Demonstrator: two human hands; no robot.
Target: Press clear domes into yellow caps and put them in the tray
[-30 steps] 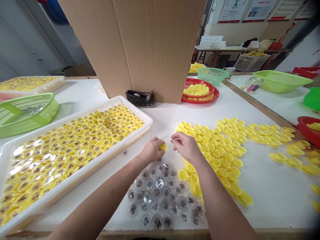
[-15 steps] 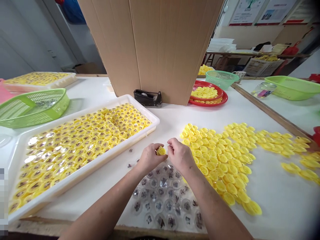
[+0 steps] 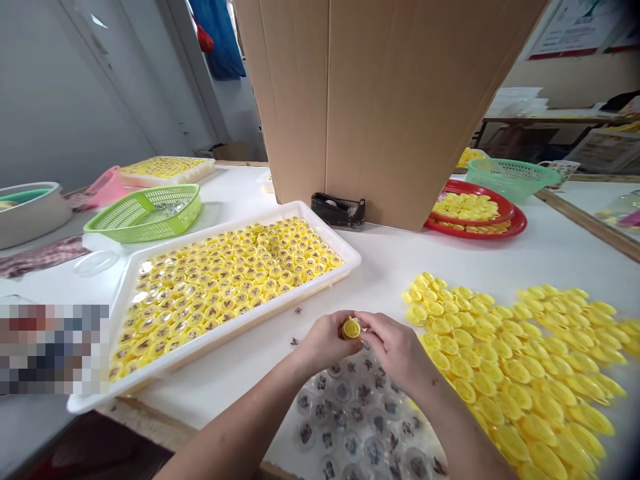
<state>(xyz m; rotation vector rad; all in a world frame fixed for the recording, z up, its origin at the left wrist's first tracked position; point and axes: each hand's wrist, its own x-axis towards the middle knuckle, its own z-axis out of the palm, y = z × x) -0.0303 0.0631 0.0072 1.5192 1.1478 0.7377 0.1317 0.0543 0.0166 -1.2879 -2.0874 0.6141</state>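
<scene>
My left hand (image 3: 330, 343) is closed around a small yellow round cap (image 3: 351, 328), its cup-like face toward me. From the right, the fingers of my right hand (image 3: 395, 347) are pinched at the cap's edge; whether they hold anything else is hidden. Clear round domes (image 3: 343, 391) with small dark printed figures lie below both hands, partly covered by my forearms. To the right spreads a large heap of loose yellow caps (image 3: 483, 363). A white tray (image 3: 345, 257) at the left holds rows of yellow caps with dark pictures in them.
A tall cardboard box (image 3: 380, 100) stands behind, with a black tape dispenser (image 3: 339, 212) at its foot. Red plates (image 3: 515, 227) of yellow pieces and a mint basket (image 3: 513, 179) are at back right. A green basket (image 3: 143, 217) sits at back left.
The view has swung left, so things appear further right. My right hand has come in from just beside the yellow cap to touch it; my left hand keeps its hold.
</scene>
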